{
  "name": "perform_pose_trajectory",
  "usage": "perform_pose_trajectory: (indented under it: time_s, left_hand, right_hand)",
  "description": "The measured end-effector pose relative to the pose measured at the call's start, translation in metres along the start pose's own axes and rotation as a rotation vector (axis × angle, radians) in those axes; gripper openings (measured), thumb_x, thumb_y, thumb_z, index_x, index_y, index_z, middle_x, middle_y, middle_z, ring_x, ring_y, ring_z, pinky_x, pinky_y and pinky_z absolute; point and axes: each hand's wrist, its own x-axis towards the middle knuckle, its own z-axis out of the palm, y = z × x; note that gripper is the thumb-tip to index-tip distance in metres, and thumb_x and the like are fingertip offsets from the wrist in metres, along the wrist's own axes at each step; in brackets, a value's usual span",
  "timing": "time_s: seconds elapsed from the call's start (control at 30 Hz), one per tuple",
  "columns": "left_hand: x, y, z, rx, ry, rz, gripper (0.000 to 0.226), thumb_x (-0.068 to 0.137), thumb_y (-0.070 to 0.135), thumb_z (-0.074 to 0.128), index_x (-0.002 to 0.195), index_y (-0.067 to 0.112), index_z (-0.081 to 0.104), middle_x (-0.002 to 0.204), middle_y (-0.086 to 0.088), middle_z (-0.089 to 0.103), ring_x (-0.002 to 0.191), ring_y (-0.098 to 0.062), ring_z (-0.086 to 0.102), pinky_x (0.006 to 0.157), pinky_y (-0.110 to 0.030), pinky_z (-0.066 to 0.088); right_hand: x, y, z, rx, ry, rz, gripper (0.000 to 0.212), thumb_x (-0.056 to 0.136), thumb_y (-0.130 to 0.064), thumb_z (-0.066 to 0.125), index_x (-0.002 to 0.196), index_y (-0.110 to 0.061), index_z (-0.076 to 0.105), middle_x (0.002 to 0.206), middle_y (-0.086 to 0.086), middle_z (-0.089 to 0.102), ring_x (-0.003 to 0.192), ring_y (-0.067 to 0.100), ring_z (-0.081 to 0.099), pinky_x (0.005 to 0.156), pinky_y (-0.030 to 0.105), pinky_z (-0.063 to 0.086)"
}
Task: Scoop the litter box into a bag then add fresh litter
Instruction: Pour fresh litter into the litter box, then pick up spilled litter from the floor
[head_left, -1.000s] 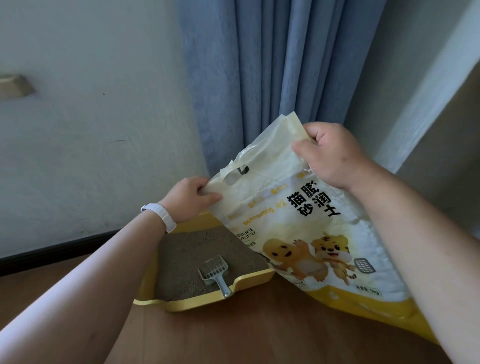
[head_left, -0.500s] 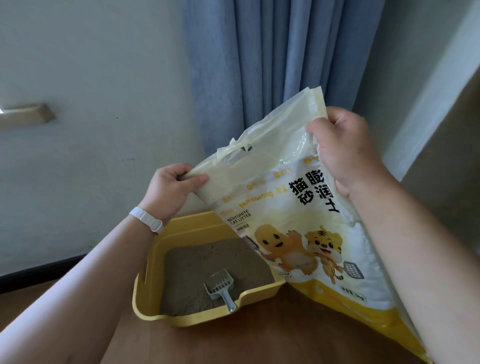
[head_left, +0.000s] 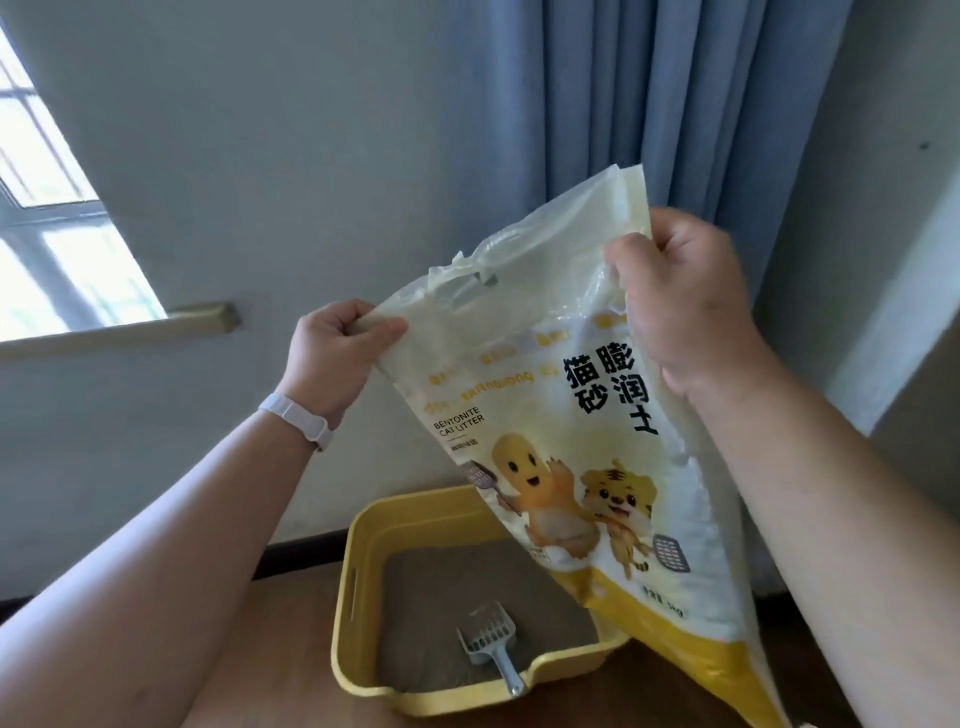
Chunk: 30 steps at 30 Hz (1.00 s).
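Left hand, fingers curled, pinches the upper left corner of the litter bag. The right hand grips the upper right edge, bunching the film under its fingers. A white wristband sits on the left wrist. The bag hangs tilted between the two hands, above the right side of the yellow litter box. Its yellow lower end drops past the box's near right corner, and whether it rests on the floor cannot be told. The upper part looks slack and wrinkled, so the granules probably sit low, making the bag bottom-heavy. The glossy film is likely slippery and soft, giving no stiffness of its own. The top corners or the cut-out handle offer control of the mouth, but for pouring a hand under the full lower end would likely carry the weight better. Grey litter fills the box, with a pale scoop lying in it, handle over the front lip. A blue curtain hangs behind.
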Motion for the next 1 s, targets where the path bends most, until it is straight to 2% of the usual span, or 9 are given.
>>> perform_pose_trajectory:
  time_s: [0.13, 0.23, 0.43, 0.53, 0.63, 0.7, 0.8, 0.9, 1.0]
  left_hand:
    - [0.005, 0.012, -0.032, 0.067, 0.043, 0.018, 0.012, 0.080, 0.010, 0.076, 0.072, 0.012, 0.066, 0.058, 0.011, 0.058, 0.051, -0.002, 0.051, 0.052, -0.015, 0.044]
    - [0.005, 0.012, -0.060, 0.156, 0.076, 0.027, 0.009, 0.081, 0.010, 0.074, 0.076, 0.008, 0.067, 0.060, 0.007, 0.056, 0.048, 0.000, 0.047, 0.048, -0.012, 0.040]
    - [0.009, 0.010, -0.107, 0.273, 0.144, 0.061, 0.007, 0.081, 0.016, 0.074, 0.079, 0.011, 0.069, 0.068, 0.003, 0.060, 0.054, -0.003, 0.051, 0.051, -0.015, 0.044]
    - [0.012, 0.007, -0.111, 0.353, 0.121, 0.090, 0.009, 0.085, 0.020, 0.067, 0.080, 0.012, 0.067, 0.068, 0.002, 0.059, 0.052, -0.005, 0.049, 0.047, -0.016, 0.042]
    - [0.014, 0.005, -0.105, 0.416, 0.055, 0.133, 0.014, 0.090, 0.021, 0.060, 0.081, 0.011, 0.062, 0.068, -0.001, 0.054, 0.058, -0.016, 0.045, 0.052, -0.024, 0.039]
    - [0.013, 0.007, -0.096, 0.410, 0.020, 0.160, 0.017, 0.092, 0.021, 0.059, 0.078, 0.011, 0.059, 0.066, -0.003, 0.050, 0.058, -0.017, 0.041, 0.053, -0.027, 0.037]
    - [0.009, 0.016, -0.075, 0.409, -0.028, 0.198, 0.023, 0.092, 0.020, 0.059, 0.071, 0.016, 0.052, 0.063, -0.003, 0.045, 0.051, -0.013, 0.036, 0.045, -0.022, 0.034]
    - [0.002, 0.032, -0.047, 0.423, -0.091, 0.267, 0.026, 0.092, 0.018, 0.059, 0.068, 0.020, 0.048, 0.063, 0.000, 0.045, 0.051, -0.014, 0.036, 0.043, -0.019, 0.032]
    - [-0.003, 0.048, -0.015, 0.421, -0.152, 0.344, 0.023, 0.092, 0.018, 0.060, 0.072, 0.017, 0.050, 0.064, 0.001, 0.046, 0.054, -0.013, 0.038, 0.044, -0.017, 0.032]
  right_hand:
    - [0.006, 0.001, 0.025, -0.010, -0.047, 0.018, 0.037, 0.085, -0.003, 0.050, 0.055, -0.018, 0.032, 0.044, -0.014, 0.030, 0.046, 0.008, 0.028, 0.046, 0.020, 0.026]
    - [0.004, 0.008, 0.047, -0.050, -0.088, 0.027, 0.035, 0.085, -0.008, 0.051, 0.057, -0.017, 0.032, 0.046, -0.013, 0.032, 0.050, 0.013, 0.031, 0.049, 0.026, 0.027]
    - [-0.005, 0.018, 0.085, -0.115, -0.102, 0.044, 0.020, 0.089, -0.010, 0.052, 0.073, 0.003, 0.053, 0.057, 0.004, 0.049, 0.052, 0.015, 0.044, 0.047, 0.026, 0.033]
    - [-0.012, 0.025, 0.090, -0.119, -0.081, 0.095, 0.019, 0.089, -0.011, 0.053, 0.074, 0.001, 0.056, 0.062, 0.006, 0.054, 0.054, 0.015, 0.048, 0.049, 0.026, 0.037]
    - [-0.018, 0.030, 0.085, -0.139, -0.056, 0.139, 0.017, 0.090, -0.014, 0.055, 0.079, -0.005, 0.063, 0.069, 0.013, 0.064, 0.060, 0.016, 0.056, 0.049, 0.033, 0.046]
    - [-0.020, 0.034, 0.075, -0.158, -0.050, 0.163, 0.015, 0.089, -0.018, 0.056, 0.084, -0.010, 0.067, 0.079, 0.015, 0.071, 0.067, 0.021, 0.065, 0.057, 0.042, 0.055]
    - [-0.022, 0.039, 0.052, -0.170, -0.002, 0.205, 0.014, 0.090, -0.019, 0.056, 0.086, -0.016, 0.069, 0.084, 0.010, 0.073, 0.079, 0.026, 0.070, 0.068, 0.049, 0.058]
    - [-0.024, 0.039, 0.021, -0.182, 0.063, 0.218, 0.015, 0.091, -0.020, 0.056, 0.080, -0.022, 0.066, 0.077, -0.003, 0.072, 0.074, 0.014, 0.068, 0.066, 0.040, 0.058]
    - [-0.025, 0.040, -0.016, -0.180, 0.152, 0.233, 0.015, 0.089, -0.020, 0.055, 0.078, -0.021, 0.065, 0.068, -0.011, 0.067, 0.065, 0.008, 0.062, 0.059, 0.028, 0.051]
